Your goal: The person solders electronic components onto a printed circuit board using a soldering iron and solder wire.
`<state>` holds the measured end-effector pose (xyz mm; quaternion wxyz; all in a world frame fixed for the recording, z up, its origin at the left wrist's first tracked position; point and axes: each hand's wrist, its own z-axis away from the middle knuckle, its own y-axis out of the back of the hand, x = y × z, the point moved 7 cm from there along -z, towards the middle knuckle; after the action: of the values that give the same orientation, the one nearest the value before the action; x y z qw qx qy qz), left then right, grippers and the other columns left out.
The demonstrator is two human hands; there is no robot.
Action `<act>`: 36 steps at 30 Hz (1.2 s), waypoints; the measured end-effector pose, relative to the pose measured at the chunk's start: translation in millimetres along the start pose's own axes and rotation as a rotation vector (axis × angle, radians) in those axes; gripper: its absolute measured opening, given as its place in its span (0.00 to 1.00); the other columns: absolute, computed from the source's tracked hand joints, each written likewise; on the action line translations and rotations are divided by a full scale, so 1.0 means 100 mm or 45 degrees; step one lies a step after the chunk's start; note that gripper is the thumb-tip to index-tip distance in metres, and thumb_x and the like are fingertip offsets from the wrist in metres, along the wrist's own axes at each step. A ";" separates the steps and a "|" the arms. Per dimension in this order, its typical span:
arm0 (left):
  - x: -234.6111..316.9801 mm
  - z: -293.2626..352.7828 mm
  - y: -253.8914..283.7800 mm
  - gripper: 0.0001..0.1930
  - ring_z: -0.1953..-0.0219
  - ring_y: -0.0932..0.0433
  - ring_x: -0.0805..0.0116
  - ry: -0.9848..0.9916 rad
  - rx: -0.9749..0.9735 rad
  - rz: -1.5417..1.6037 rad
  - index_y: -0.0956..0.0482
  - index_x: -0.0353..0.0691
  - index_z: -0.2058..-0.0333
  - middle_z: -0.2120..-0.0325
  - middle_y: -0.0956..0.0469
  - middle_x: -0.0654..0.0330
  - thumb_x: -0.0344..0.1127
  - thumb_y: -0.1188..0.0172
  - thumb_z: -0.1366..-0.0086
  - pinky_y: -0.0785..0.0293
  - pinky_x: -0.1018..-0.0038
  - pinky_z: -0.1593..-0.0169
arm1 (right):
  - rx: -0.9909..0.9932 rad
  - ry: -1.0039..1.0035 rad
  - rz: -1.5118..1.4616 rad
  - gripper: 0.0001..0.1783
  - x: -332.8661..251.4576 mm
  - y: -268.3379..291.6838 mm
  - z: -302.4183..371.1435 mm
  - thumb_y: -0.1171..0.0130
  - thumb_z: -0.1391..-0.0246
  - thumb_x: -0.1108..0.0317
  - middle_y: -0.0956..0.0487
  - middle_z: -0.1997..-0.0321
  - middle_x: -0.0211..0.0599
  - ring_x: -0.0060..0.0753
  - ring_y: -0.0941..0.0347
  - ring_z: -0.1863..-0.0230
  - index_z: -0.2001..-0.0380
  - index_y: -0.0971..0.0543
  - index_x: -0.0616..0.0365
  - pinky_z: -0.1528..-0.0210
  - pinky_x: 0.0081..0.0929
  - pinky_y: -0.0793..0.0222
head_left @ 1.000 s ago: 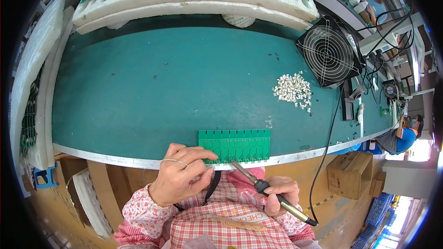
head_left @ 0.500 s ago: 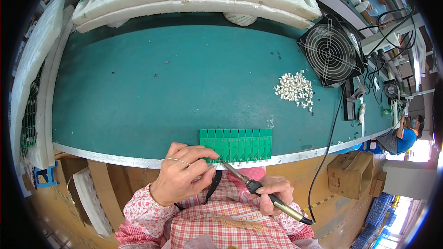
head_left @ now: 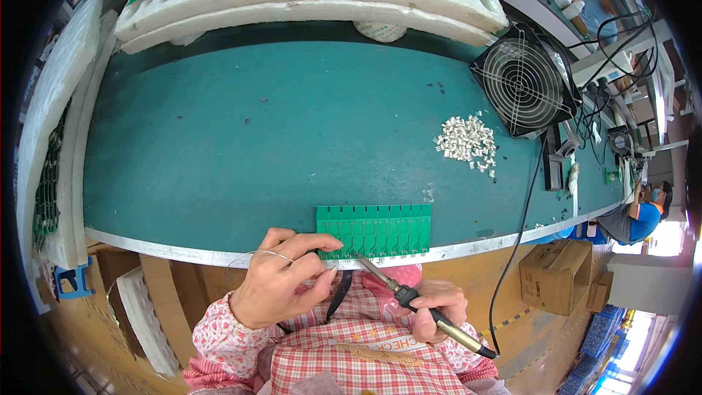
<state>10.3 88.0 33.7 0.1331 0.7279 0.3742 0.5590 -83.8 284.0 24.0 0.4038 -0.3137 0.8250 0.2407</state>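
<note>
My right hand point(head_left: 439, 303) is closed round a soldering iron point(head_left: 376, 271), whose tip meets the near edge of a green circuit board panel point(head_left: 387, 228). The panel lies flat at the table's front edge, with small metal pins along its near side. Over the panel's left end is my left hand point(head_left: 281, 285), thumb and forefinger brought close together near the iron's tip. A thin silvery solder wire point(head_left: 272, 252) runs across the back of this hand and trails off to the left. Its working end by the fingertips is too small to make out.
A heap of small white connectors point(head_left: 466, 140) lies on the green table mat point(head_left: 219, 153), right of the middle. Behind it stands a black fan point(head_left: 521, 82). The iron's cord point(head_left: 521, 230) drapes over the front edge. Foam racks point(head_left: 314, 18) with boards line the back and left.
The soldering iron's tip has shifted slightly to the right along the board's near edge. My left hand has drawn back a little to the left. The board has not moved.
</note>
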 end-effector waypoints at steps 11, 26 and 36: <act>-0.07 0.03 0.01 0.10 0.64 0.23 0.63 0.019 0.012 0.075 0.29 0.41 0.81 0.59 0.19 0.58 0.25 0.35 0.54 0.31 0.69 0.58 | 0.007 -0.018 -0.051 0.08 0.02 -0.06 -0.02 0.43 0.47 0.76 0.22 0.83 0.40 0.32 0.25 0.85 0.64 0.29 0.66 0.83 0.28 0.29; -0.04 0.01 -0.02 0.11 0.64 0.23 0.65 -0.003 0.008 0.012 0.30 0.42 0.82 0.58 0.20 0.59 0.25 0.33 0.55 0.31 0.70 0.58 | -0.042 -0.042 -0.082 0.10 0.05 -0.13 -0.03 0.41 0.51 0.79 0.21 0.82 0.40 0.33 0.23 0.84 0.65 0.28 0.65 0.81 0.28 0.27; 0.02 0.03 0.00 0.11 0.62 0.21 0.68 -0.062 0.038 -0.051 0.28 0.42 0.84 0.55 0.22 0.57 0.26 0.31 0.55 0.34 0.69 0.57 | -0.090 -0.024 -0.031 0.10 0.01 -0.14 -0.06 0.40 0.51 0.79 0.21 0.82 0.39 0.33 0.23 0.84 0.65 0.28 0.65 0.81 0.28 0.27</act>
<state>12.9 89.6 34.3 0.1424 0.7355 0.3938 0.5326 -77.1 270.2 25.0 0.4031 -0.3354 0.8083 0.2678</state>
